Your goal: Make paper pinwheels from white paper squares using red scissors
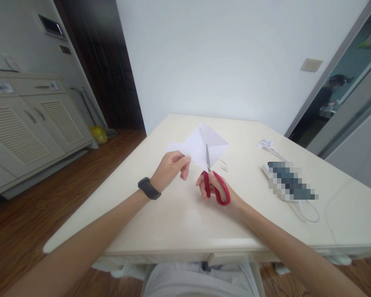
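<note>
My left hand, with a dark band on its wrist, pinches the lower left edge of a white sheet of paper. The sheet is held above the table and shows a crease or cut line near its middle. Red-handled scissors are in my right hand, with fingers through the handle loops. Their blades point away from me and lie against the paper; one blade shows over it. Whether the blades are fully closed is hard to see. Small pale scraps rest on the table just right of the scissors.
On the right of the cream table lies a white device with a blurred face, its cable looping around it. A white crumpled piece lies behind it. A wall stands at the far edge. Another person is beyond the doorway.
</note>
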Available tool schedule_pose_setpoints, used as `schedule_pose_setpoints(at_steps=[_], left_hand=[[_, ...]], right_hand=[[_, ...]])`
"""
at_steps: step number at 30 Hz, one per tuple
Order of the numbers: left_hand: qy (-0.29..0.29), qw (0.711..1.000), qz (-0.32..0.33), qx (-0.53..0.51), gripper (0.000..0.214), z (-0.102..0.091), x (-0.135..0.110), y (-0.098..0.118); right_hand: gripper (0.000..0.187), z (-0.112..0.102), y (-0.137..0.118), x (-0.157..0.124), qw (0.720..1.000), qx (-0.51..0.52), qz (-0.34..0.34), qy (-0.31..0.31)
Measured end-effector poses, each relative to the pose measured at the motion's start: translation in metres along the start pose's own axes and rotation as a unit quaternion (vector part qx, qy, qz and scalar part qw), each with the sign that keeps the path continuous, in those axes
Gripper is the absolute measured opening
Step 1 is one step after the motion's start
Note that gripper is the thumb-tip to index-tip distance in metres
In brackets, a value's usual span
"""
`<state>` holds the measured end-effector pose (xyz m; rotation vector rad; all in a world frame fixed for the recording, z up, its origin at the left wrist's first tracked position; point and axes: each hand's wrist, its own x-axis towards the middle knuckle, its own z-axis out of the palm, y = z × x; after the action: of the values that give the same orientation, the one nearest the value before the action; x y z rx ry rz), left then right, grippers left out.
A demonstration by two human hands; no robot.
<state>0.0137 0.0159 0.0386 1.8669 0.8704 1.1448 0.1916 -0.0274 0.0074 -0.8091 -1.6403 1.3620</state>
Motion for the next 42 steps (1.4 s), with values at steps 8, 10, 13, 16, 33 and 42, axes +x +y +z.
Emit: schedule_pose_setpoints(at_steps=[8,10,13,16,33,42], left_hand=[[-0.002,1.000,0.005,0.001,0.040,0.0000,0.0001,-0.0002],[-0.003,1.000,0.004,0.002,0.040,0.0001,0.0001,0.0000],[-0.004,1.000,0.003,0.003,0.039,-0.0001,0.0002,-0.0004],[-0.003,1.000,0.005,0.003,0.040,-0.0003,0.0001,-0.0011],[-0.007,1.000,0.003,0.002,0.039,-0.0005,-0.0001,-0.0018],[-0.011,1.000,0.004,-0.007,0.038,-0.0005,0.0002,-0.0034]], right_hand=[[0.052,0.0003,0.0008,0.0001,1.000,0.003,0.002,0.000],[0.053,0.0002,0.0009,0.0002,1.000,0.001,0.002,0.001],[0.053,0.0001,0.0009,0.0002,1.000,-0.001,0.003,0.003],[0.052,0.0000,0.0004,0.0000,1.000,-0.002,0.004,0.003],[0.050,0.0001,0.0039,-0.0007,1.000,0.005,-0.006,0.005],[0.049,0.0002,0.0039,-0.0012,1.000,0.003,-0.016,0.006]])
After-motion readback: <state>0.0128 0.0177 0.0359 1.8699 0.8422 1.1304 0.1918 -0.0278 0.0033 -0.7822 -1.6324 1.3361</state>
